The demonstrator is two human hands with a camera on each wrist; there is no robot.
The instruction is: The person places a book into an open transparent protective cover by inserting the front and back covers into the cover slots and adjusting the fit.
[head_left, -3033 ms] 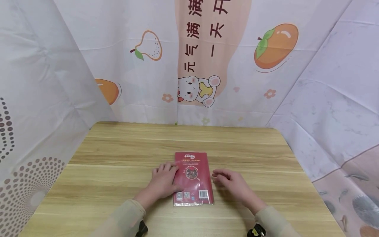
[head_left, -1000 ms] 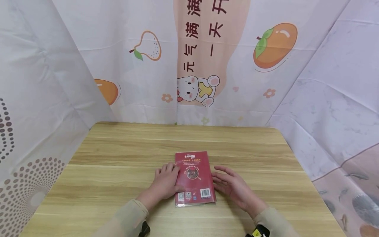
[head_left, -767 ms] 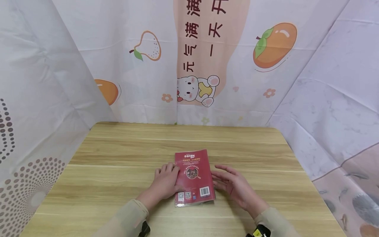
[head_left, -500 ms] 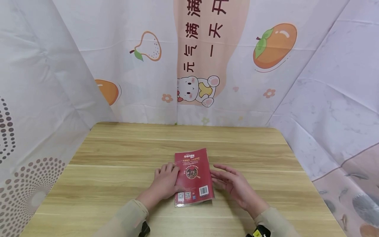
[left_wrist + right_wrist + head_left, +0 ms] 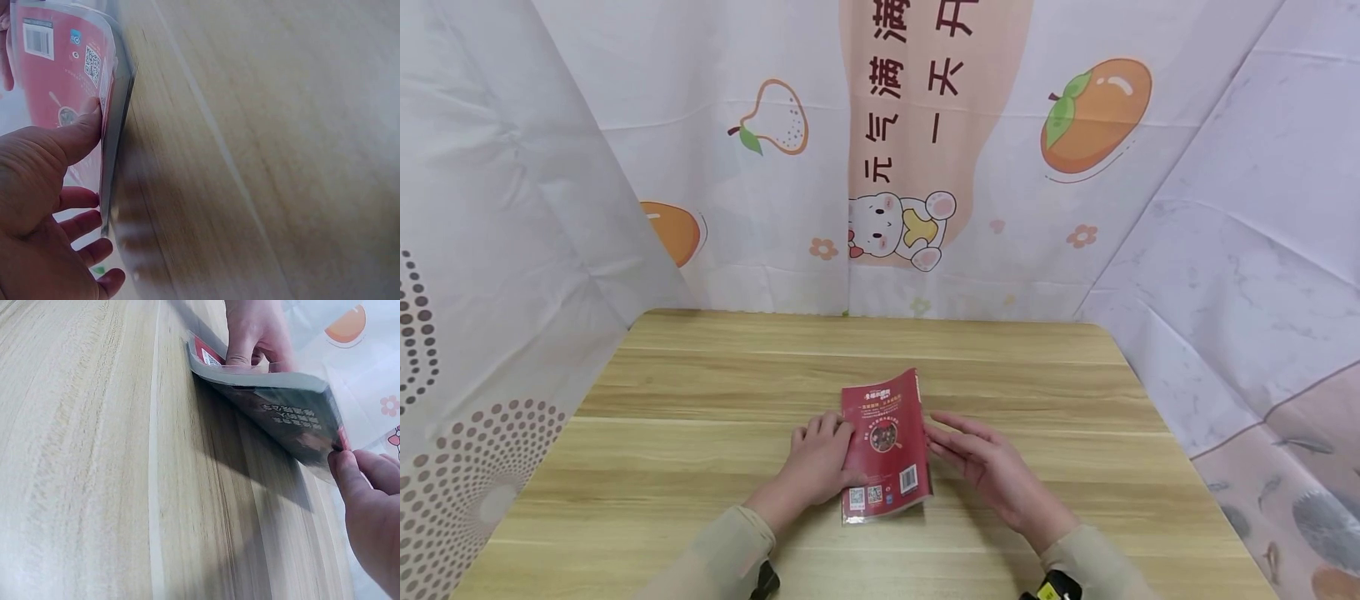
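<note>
A red book [image 5: 883, 446] in a clear plastic cover lies on the table, its printed back with barcode and QR codes upward. Its right side is raised, leaving it tilted. My left hand [image 5: 816, 462] rests at its left edge; in the left wrist view the thumb [image 5: 87, 122] lies on the red cover and the other fingers are loosely bent along the edge. At the raised side, my right hand [image 5: 992, 471] pinches the edge. The right wrist view shows the dark underside [image 5: 281, 415] with light lettering and the right hand's thumb [image 5: 347, 472] against the edge.
The wood-grain table [image 5: 700, 375] spreads around the book. Behind it hangs a white curtain [image 5: 715, 50] with fruit and bear prints, and more cloth panels [image 5: 1247, 242] stand at the sides. Both wrists wear dark straps.
My right hand has moved slightly left and raised the book's right side from flat to tilted. The left hand has shifted slightly right with the book's left edge.
</note>
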